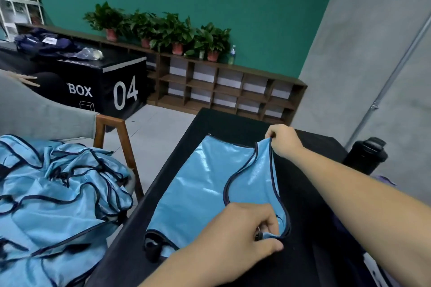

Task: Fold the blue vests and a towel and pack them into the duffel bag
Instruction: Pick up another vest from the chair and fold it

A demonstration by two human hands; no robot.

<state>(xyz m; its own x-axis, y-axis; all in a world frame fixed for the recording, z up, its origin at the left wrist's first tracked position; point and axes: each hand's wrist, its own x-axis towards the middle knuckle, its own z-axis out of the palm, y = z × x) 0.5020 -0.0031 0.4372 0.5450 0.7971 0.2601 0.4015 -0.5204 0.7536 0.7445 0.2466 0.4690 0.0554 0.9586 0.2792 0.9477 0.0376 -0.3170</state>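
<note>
Heaped blue vests with dark trim lie crumpled at far left, piled on the seat of a grey chair with wooden arms. Behind it stands a black box lettered "BOX 04", with dark fabric and a clear plastic item on its top. Further back, potted plants line the top of a low wooden shelf against a green wall.

At centre, one vest lies spread flat on the black table, running away from me, with one long side folded over along the curved armhole trim. My left hand rests at the near end of it, fingers curled, with thumb and fingertips pinching the trimmed hem at the near right corner. A dark strap end shows at the near left corner, just beside my wrist.

My right hand reaches to the far end of the same vest, its fingers closed tight on the dark-trimmed edge there. Both hands hold the one garment, one at each end of its right side.

At far right, a black bottle stands upright beside the table's far corner, well apart from the vest, against a grey wall.
</note>
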